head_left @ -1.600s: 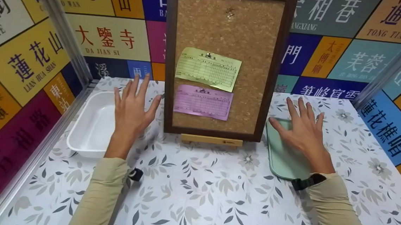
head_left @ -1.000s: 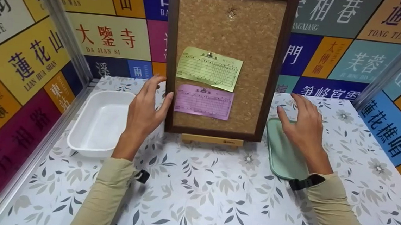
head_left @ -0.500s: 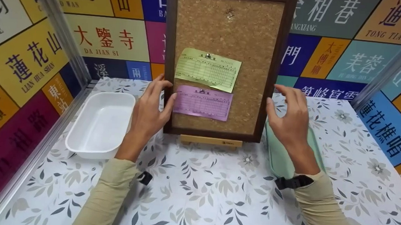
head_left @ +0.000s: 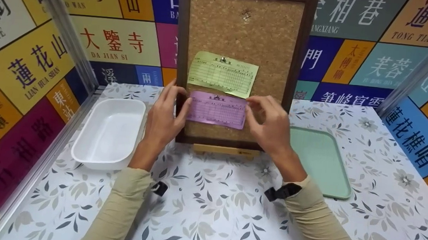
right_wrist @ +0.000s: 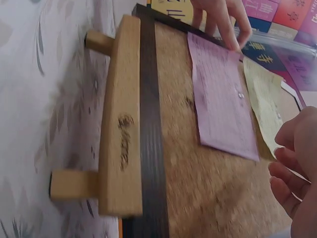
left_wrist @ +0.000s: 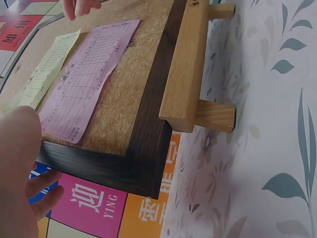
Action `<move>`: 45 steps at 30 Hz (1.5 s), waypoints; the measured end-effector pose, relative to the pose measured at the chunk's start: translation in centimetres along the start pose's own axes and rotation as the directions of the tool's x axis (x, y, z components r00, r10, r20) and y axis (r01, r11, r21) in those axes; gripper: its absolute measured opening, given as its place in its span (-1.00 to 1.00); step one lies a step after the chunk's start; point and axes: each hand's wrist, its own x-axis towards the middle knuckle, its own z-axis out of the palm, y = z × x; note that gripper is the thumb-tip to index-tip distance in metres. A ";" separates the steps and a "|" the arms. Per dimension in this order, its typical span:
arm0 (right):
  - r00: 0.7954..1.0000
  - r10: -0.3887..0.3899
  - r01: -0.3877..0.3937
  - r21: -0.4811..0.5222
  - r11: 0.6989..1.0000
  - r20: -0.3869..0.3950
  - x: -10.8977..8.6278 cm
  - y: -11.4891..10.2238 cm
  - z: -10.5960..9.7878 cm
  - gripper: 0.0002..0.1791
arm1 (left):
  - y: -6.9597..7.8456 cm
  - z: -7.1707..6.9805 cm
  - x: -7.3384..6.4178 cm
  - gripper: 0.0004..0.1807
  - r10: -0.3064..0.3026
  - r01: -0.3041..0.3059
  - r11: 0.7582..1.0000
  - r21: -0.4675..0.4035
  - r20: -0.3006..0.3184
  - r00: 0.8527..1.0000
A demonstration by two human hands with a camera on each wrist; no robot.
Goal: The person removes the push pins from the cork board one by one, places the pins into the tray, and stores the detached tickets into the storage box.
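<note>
A framed cork board (head_left: 244, 35) leans on a small wooden easel (head_left: 227, 150). Pinned to it are a yellow-green form slip (head_left: 222, 74) and, just below, a purple form slip (head_left: 216, 112), each with a clear push pin near its top edge. My left hand (head_left: 162, 118) grips the board's left edge, thumb in front beside the purple slip and fingers behind the frame, as the left wrist view shows. My right hand (head_left: 272, 126) hovers at the purple slip's right edge, fingers loosely bent; in the right wrist view its fingertips (right_wrist: 283, 171) are just off the slip's corner.
On the floral tablecloth, a white plastic tray (head_left: 77, 148) stands left of the board and a flat green tray (head_left: 320, 161) to the right. Patterned sign panels (head_left: 116, 39) wall in the back and sides. Another clear pin (head_left: 246, 14) sits high on the cork.
My left hand has moved right from above the white tray to the board's left edge. The right hand has come left from over the green tray to the purple slip's right edge.
</note>
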 end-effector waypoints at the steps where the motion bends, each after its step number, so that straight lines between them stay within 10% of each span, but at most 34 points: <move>1: 1.000 -0.004 0.004 0.001 1.000 0.010 0.0 -0.2 0.4 -0.82 | 0.0 0.1 0.0 -0.62 -0.002 0.002 1.000 -0.001 0.000 1.000; 20: 0.990 0.134 -0.137 0.066 0.988 0.046 1.4 -2.9 6.0 -0.91 | 0.3 1.0 0.7 -0.65 0.020 -0.023 0.997 -0.076 -0.045 0.999; 45: 0.987 0.158 -0.157 0.056 0.986 -0.014 1.5 -3.2 7.3 -0.91 | 0.1 0.7 0.5 -0.76 0.040 -0.040 0.998 -0.047 -0.019 0.999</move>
